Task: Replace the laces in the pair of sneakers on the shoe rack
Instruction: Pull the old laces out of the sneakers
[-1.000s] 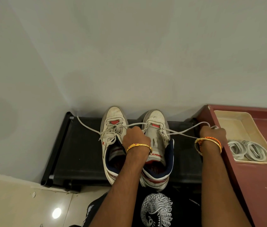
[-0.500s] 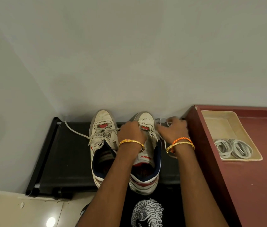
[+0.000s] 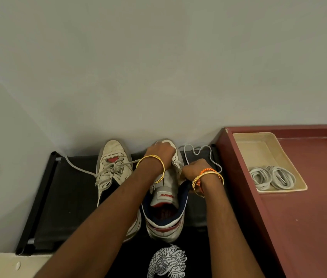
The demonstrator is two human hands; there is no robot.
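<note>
Two worn white sneakers stand side by side on the black shoe rack (image 3: 68, 197), toes to the wall. The left sneaker (image 3: 114, 155) is still laced, and one grey lace end trails off to the left. My left hand (image 3: 159, 151) curls over the toe end of the right sneaker (image 3: 164, 199) and holds it; its fingertips are hidden. My right hand (image 3: 195, 167) pinches the old lace (image 3: 198, 151) at the eyelets on that sneaker's right side. The slack lace lies in loose curves on the rack behind my right hand.
A dark red cabinet top (image 3: 309, 217) adjoins the rack on the right. On it sits a cream tray (image 3: 259, 147) holding two coils of white laces (image 3: 273, 177). A grey wall stands right behind the sneakers. Light floor shows at the bottom left.
My right hand came back from the far right to the right sneaker's eyelets, so the taut lace now lies slack on the rack. My left hand slid forward onto the toe.
</note>
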